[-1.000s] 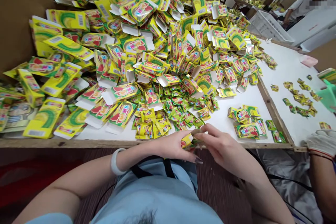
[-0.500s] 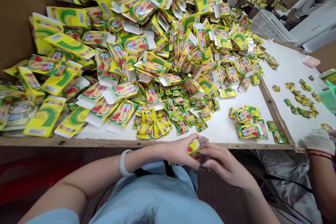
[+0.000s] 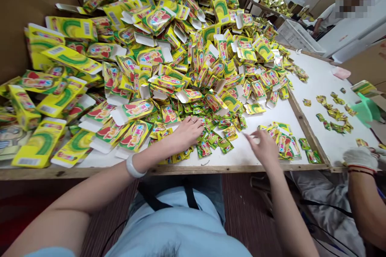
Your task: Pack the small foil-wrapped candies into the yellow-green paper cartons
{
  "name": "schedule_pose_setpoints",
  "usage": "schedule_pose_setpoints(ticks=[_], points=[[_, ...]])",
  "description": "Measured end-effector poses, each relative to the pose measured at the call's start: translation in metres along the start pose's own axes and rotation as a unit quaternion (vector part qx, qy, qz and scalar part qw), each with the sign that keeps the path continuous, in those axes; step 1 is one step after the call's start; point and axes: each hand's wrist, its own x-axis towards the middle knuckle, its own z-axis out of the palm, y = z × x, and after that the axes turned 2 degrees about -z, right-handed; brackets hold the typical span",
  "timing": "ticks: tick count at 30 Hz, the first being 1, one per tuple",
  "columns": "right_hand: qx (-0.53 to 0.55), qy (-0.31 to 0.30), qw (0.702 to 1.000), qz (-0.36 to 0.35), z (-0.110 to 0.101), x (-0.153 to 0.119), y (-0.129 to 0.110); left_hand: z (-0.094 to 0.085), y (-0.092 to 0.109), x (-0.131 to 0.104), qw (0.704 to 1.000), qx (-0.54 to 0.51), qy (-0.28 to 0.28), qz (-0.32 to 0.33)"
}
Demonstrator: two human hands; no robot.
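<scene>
My left hand [image 3: 188, 132] reaches into a heap of small green candy packets [image 3: 212, 138], fingers bunched and curled down on them; the fingertips are partly hidden. Yellow candy packets [image 3: 181, 156] lie under and beside its wrist. My right hand [image 3: 265, 148] is over the table at the right, thumb and forefinger apart, with nothing plainly held. Right beside it lies a small group of filled-looking yellow-green candy boxes [image 3: 284, 144] with watermelon prints. Many similar boxes with open flaps [image 3: 134, 136] are piled behind and left of my left hand.
A wooden strip [image 3: 307, 128] divides the table on the right, with loose packets [image 3: 334, 114] beyond it. There a co-worker's gloved hand [image 3: 360, 157] rests near the edge. A green scoop-like thing [image 3: 363, 110] and a white crate [image 3: 300, 36] stand farther off.
The yellow box that both hands held at the table edge has left them; another box shows in the right group. My left hand moved forward to the packets, my right hand forward and right.
</scene>
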Motion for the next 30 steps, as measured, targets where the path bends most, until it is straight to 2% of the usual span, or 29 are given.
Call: schedule_pose_setpoints(ticks=[2, 4, 6, 7, 9, 10, 11, 12, 14, 15, 16, 18, 20, 22, 23, 25, 27, 28, 30], points=[[0.058, -0.018, 0.998, 0.023, 0.028, 0.008, -0.030, -0.003, 0.001, -0.004, 0.999, -0.025, 0.015, -0.017], [0.157, -0.018, 0.986, 0.051, 0.044, 0.015, -0.052, -0.005, 0.001, -0.010, 0.993, -0.101, 0.033, -0.046], [0.243, -0.009, 0.968, 0.070, 0.047, 0.020, -0.060, -0.002, 0.001, -0.015, 0.968, -0.225, 0.054, -0.095], [0.264, -0.004, 0.962, 0.074, 0.046, 0.020, -0.061, 0.000, 0.002, -0.016, 0.943, -0.300, 0.067, -0.123], [0.309, 0.000, 0.947, 0.084, 0.041, 0.013, -0.063, 0.009, 0.010, -0.016, 0.865, -0.460, 0.107, -0.171], [0.362, -0.004, 0.927, 0.097, 0.039, 0.007, -0.068, 0.014, 0.017, -0.015, 0.813, -0.535, 0.136, -0.185], [0.435, -0.012, 0.893, 0.117, 0.037, -0.001, -0.075, 0.019, 0.026, -0.013, 0.757, -0.602, 0.168, -0.189], [0.519, -0.026, 0.843, 0.140, 0.037, -0.009, -0.086, 0.023, 0.036, -0.010, 0.703, -0.657, 0.198, -0.185], [0.667, -0.062, 0.720, 0.180, 0.037, -0.026, -0.115, 0.030, 0.058, -0.007, 0.614, -0.730, 0.244, -0.178], [0.708, -0.075, 0.676, 0.191, 0.037, -0.032, -0.131, 0.032, 0.068, -0.007, 0.582, -0.751, 0.255, -0.180], [0.731, -0.080, 0.648, 0.198, 0.038, -0.037, -0.147, 0.033, 0.076, -0.007, 0.558, -0.767, 0.259, -0.184], [0.745, -0.068, 0.629, 0.210, 0.037, -0.041, -0.171, 0.035, 0.088, -0.010, 0.516, -0.795, 0.257, -0.190], [0.737, -0.044, 0.638, 0.220, 0.035, -0.040, -0.185, 0.035, 0.093, -0.012, 0.484, -0.817, 0.252, -0.186], [0.721, -0.040, 0.656, 0.217, 0.033, -0.039, -0.188, 0.034, 0.092, -0.012, 0.473, -0.823, 0.255, -0.183], [0.711, -0.046, 0.671, 0.208, 0.031, -0.038, -0.187, 0.032, 0.090, -0.012, 0.479, -0.818, 0.259, -0.186], [0.673, -0.051, 0.716, 0.178, 0.028, -0.040, -0.181, 0.028, 0.085, -0.012, 0.511, -0.793, 0.268, -0.194], [0.628, -0.026, 0.764, 0.149, 0.022, -0.042, -0.171, 0.023, 0.082, -0.012, 0.561, -0.760, 0.272, -0.184], [0.613, -0.013, 0.778, 0.135, 0.019, -0.044, -0.166, 0.020, 0.080, -0.012, 0.595, -0.737, 0.271, -0.168], [0.609, -0.023, 0.785, 0.106, 0.015, -0.044, -0.154, 0.017, 0.078, -0.009, 0.681, -0.672, 0.263, -0.124]])
